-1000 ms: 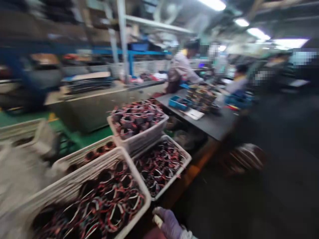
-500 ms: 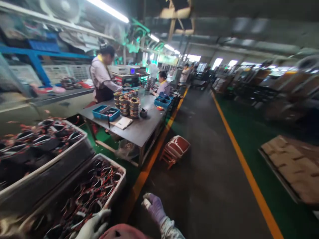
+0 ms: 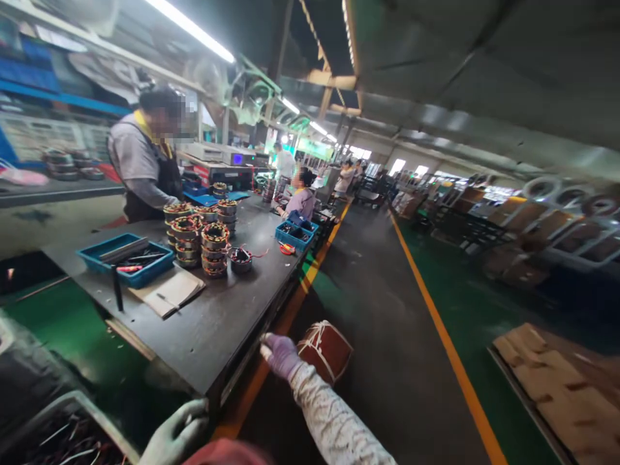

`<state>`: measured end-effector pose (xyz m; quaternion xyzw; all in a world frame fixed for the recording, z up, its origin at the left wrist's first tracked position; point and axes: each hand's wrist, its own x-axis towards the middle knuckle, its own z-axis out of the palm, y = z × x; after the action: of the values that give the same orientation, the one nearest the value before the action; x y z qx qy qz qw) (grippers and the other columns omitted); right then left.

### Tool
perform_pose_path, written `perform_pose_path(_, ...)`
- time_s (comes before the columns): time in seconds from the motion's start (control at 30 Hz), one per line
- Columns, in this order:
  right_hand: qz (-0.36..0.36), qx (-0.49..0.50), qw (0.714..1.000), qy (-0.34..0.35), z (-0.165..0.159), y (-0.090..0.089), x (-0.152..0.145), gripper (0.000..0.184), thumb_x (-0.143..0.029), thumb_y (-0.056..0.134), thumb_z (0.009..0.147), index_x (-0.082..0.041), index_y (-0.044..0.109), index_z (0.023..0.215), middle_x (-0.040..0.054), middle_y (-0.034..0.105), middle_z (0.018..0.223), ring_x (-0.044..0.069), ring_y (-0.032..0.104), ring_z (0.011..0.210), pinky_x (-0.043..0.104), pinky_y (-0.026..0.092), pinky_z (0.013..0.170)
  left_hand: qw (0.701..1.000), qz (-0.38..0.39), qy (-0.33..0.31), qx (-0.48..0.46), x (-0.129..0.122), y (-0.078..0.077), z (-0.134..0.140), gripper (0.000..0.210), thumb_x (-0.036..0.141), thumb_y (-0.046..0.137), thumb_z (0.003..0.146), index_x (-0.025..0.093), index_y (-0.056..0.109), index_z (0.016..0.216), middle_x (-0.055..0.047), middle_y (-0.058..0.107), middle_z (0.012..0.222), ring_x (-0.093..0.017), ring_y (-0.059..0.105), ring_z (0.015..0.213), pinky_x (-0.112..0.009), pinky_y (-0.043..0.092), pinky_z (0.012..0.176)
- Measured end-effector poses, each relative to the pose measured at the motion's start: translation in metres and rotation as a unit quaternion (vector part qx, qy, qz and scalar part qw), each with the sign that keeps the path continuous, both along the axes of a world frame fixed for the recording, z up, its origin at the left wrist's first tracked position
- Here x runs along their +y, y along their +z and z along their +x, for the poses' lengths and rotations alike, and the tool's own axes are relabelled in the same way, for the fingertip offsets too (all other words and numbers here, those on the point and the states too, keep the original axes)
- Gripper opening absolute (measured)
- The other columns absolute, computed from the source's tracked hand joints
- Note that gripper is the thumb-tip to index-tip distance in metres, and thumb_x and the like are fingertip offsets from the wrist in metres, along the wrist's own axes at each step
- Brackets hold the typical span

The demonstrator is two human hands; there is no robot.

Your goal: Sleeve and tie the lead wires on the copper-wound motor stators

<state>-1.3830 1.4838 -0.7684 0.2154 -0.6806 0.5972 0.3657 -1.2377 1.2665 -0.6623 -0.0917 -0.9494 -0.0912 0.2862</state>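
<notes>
My left hand, in a pale glove, is at the bottom of the view with its fingers loosely bent and apart. It holds nothing I can see and hangs by the near corner of a dark work table. My right hand wears a purple glove with whitish fingertips. It is held out beside the table's long edge, fingers slightly curled, with nothing visible in it. Behind it on the floor is a reddish-brown stool with white ties. Stacked wound motor stators stand on the table.
A blue tray of tools and an open notebook lie on the table. A co-worker stands behind it; others sit or stand farther along. A bin of wired parts is at lower left. Cardboard lies right of the aisle.
The view has moved forward, so the table and stool are nearer and the parts bins have slid off toward the lower left. My right arm reaches farther out.
</notes>
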Motion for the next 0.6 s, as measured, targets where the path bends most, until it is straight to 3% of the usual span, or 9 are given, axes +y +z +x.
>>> perform_pose_path(0.1,0.027,0.022,0.999,-0.023,-0.054,0.041,0.044,0.031,-0.024,0.059,0.088,-0.022,0.068,0.117,0.0068,0.071,0.121,0.020,0.065,0.113,0.028,0.047,0.100,0.997,-0.056,-0.034,-0.047,0.066,0.009,-0.036,0.034,0.045,0.059,0.070,0.023,0.075,0.092,-0.003,0.076,0.094,-0.027,0.070,0.095,-0.033,0.055,0.088)
perform_pose_path(0.2,0.074,0.043,0.995,-0.045,-0.123,0.093,0.078,0.042,-0.021,0.057,0.089,-0.018,0.060,0.131,0.0131,0.058,0.139,0.023,0.052,0.130,0.036,0.037,0.113,0.994,-0.080,-0.034,-0.069,0.101,0.017,-0.071,0.034,0.039,0.057,0.072,0.023,0.075,0.096,-0.004,0.076,0.099,-0.025,0.069,0.096,-0.032,0.052,0.091)
perform_pose_path(0.3,0.135,0.077,0.987,-0.051,-0.196,0.161,0.099,0.055,-0.020,0.056,0.090,-0.008,0.047,0.143,0.0204,0.044,0.151,0.028,0.037,0.142,0.044,0.026,0.120,0.999,0.027,0.028,0.002,0.110,0.021,-0.104,0.038,0.043,0.057,0.070,0.021,0.073,0.098,-0.004,0.076,0.096,-0.024,0.069,0.094,-0.032,0.051,0.090)
perform_pose_path(0.4,0.207,0.127,0.970,-0.033,-0.253,0.230,0.104,0.065,-0.018,0.060,0.088,-0.003,0.039,0.148,0.0211,0.035,0.157,0.027,0.027,0.147,0.040,0.019,0.122,0.965,0.187,0.138,0.119,0.119,0.015,-0.131,0.045,0.049,0.059,0.065,0.019,0.071,0.096,-0.006,0.075,0.094,-0.025,0.069,0.091,-0.034,0.053,0.088)
perform_pose_path(0.5,0.272,0.145,0.951,-0.015,-0.291,0.288,0.092,0.072,-0.018,0.069,0.082,-0.004,0.041,0.147,0.0208,0.041,0.153,0.027,0.033,0.144,0.036,0.023,0.119,0.935,0.264,0.177,0.157,0.140,0.014,-0.155,0.049,0.052,0.059,0.063,0.018,0.071,0.096,-0.007,0.075,0.091,-0.025,0.069,0.088,-0.035,0.054,0.086)
perform_pose_path(0.6,0.308,0.107,0.945,-0.020,-0.315,0.325,0.070,0.071,-0.025,0.078,0.076,-0.005,0.051,0.139,0.0252,0.055,0.138,0.031,0.051,0.130,0.038,0.038,0.108,0.933,0.268,0.183,0.154,0.161,0.020,-0.178,0.049,0.053,0.058,0.066,0.018,0.071,0.097,-0.006,0.075,0.090,-0.025,0.068,0.086,-0.037,0.054,0.087)
